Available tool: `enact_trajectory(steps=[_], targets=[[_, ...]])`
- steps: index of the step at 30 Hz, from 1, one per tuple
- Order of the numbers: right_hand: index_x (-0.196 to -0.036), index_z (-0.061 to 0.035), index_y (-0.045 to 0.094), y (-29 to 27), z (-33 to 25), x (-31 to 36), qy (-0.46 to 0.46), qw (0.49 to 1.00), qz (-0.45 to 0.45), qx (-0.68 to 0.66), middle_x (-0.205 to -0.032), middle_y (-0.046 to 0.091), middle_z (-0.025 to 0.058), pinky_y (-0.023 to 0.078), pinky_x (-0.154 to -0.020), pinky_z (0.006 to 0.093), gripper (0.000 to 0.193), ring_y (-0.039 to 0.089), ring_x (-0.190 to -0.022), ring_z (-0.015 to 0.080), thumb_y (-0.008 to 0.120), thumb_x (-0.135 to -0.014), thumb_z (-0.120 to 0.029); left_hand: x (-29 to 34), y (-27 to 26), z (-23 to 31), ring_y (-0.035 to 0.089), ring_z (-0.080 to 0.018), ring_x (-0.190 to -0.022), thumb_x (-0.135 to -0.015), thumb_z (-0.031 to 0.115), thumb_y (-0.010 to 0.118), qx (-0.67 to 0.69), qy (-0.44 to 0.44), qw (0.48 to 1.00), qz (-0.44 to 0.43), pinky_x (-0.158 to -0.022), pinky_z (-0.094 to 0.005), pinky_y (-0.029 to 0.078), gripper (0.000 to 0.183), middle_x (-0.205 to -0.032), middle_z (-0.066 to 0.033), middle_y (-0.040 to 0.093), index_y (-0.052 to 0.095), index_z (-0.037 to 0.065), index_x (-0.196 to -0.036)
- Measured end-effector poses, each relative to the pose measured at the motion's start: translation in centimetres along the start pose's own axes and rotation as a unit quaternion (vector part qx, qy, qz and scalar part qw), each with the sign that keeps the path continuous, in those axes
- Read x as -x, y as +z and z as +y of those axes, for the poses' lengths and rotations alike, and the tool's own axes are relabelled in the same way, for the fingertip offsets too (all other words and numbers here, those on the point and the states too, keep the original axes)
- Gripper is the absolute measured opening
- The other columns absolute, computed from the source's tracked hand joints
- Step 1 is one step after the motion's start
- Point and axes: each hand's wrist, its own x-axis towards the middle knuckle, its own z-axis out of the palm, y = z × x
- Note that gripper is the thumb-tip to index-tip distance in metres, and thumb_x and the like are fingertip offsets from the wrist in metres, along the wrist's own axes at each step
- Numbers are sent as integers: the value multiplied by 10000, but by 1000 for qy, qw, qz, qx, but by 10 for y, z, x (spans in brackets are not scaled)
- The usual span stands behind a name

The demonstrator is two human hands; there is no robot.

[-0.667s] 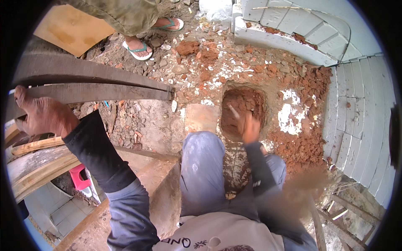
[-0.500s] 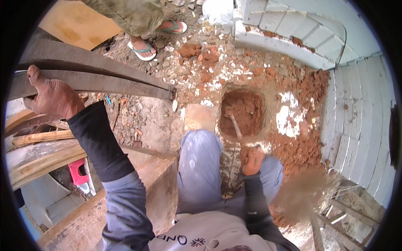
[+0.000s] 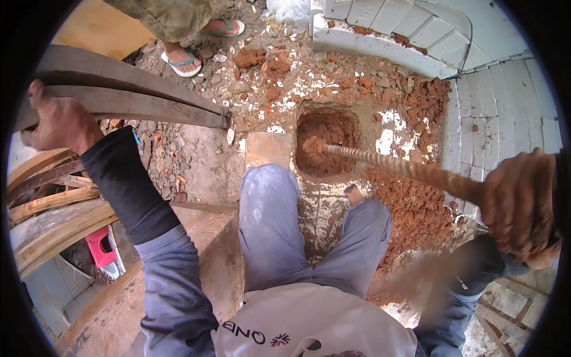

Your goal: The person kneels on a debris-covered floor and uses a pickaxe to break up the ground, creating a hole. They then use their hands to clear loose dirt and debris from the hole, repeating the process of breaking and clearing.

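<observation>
My right hand [image 3: 517,205], dirty with soil, is closed around a long ribbed steel bar [image 3: 392,162] at the right edge. The bar slants leftward to a square hole [image 3: 351,166] dug in the floor. Its far end, caked with reddish soil, shows over the hole; whether it touches the bottom I cannot tell. At the far left my left hand [image 3: 62,119] grips the end of a grey wooden beam [image 3: 154,110], thumb up, some fingers hidden. A second beam lies along its far side. My knees are bent just on the near side of the hole.
Loose red soil [image 3: 410,208] is heaped right of the hole, beside a white tiled wall [image 3: 482,125]. A person's sandalled foot [image 3: 181,60] stands beyond the beams. Timber pieces [image 3: 53,202] and a pink plastic object [image 3: 101,247] are at the left. A flat tile [image 3: 269,149] lies by my knee.
My right hand has risen from beside my right knee to the far right with the steel bar, which now slants across the view. My left hand stays on the beam. The view has shifted slightly.
</observation>
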Motion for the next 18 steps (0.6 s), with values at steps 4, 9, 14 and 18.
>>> enact_trajectory(steps=[4, 9, 14, 18], targets=[[-941, -63, 547, -72, 175, 41, -109, 867, 482, 64, -803, 613, 75, 517, -645, 350, 397, 522, -666, 187, 462, -1038, -439, -18, -31, -24, 637, -221, -778, -924, 237, 655, -45, 16, 998, -43, -709, -312, 542, 439, -989, -187, 668, 555, -107, -1179], [-1211, 27, 555, -168, 464, 58, -23, 661, 749, 47, -1111, 648, 166, 506, -799, 405, 412, 606, -967, 250, 486, -1046, -344, 6, -20, -41, 649, -241, -739, -913, 247, 659, -111, -16, 991, -78, -676, -332, 550, 413, -956, -187, 670, 591, -87, -1147], [-708, 15, 510, -63, 463, 5, 106, 771, 625, 66, -659, 527, 78, 365, -587, 434, 527, 444, -619, 184, 409, -1087, -336, -37, -36, -17, 661, -254, -712, -834, 232, 782, 46, -60, 997, -18, -659, -369, 573, 482, -903, -187, 664, 572, -113, -1096], [-687, -40, 602, 79, 467, 19, 189, 803, 560, 79, -577, 544, 30, 391, -509, 322, 565, 502, -506, 130, 368, -1091, -358, 4, -11, 8, 660, -247, -732, -830, 230, 798, -76, -21, 997, -3, -665, -365, 583, 512, -921, -193, 661, 544, -127, -1093]])
